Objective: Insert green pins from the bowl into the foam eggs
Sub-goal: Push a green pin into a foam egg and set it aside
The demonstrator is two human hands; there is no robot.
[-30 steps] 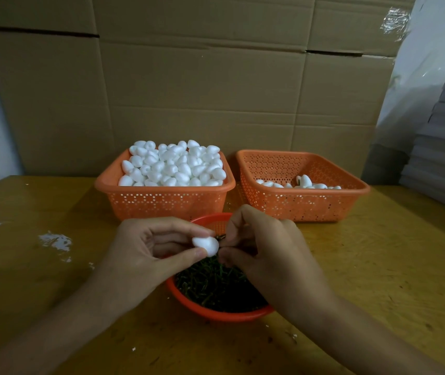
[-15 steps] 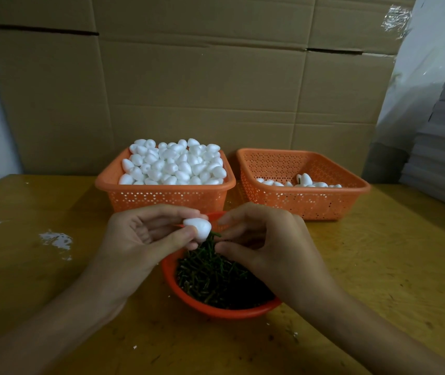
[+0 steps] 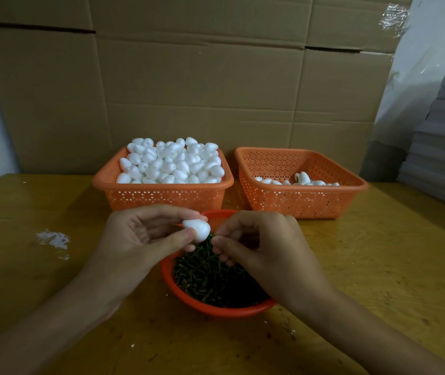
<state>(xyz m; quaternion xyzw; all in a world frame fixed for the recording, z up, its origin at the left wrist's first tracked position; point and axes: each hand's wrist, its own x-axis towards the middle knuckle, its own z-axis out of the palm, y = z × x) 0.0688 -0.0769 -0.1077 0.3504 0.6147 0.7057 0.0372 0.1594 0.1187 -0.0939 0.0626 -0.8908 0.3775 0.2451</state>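
Cardboard boxes [image 3: 188,85] behind wooden table [image 3: 378,266], grey stack [image 3: 443,147] right

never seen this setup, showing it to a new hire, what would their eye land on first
Probably the heaped white foam eggs filling the left orange basket at the back, beside the nearly empty right basket. Next, in the middle foreground, the left hand pinching a single foam egg against the right hand, above the orange bowl of green pins.

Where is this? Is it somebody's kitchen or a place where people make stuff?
Probably a small craft workshop or packing room, not a kitchen. Big cardboard boxes line the wall, a basket brims with foam eggs, and a bowl holds green pins on a worn wooden table.
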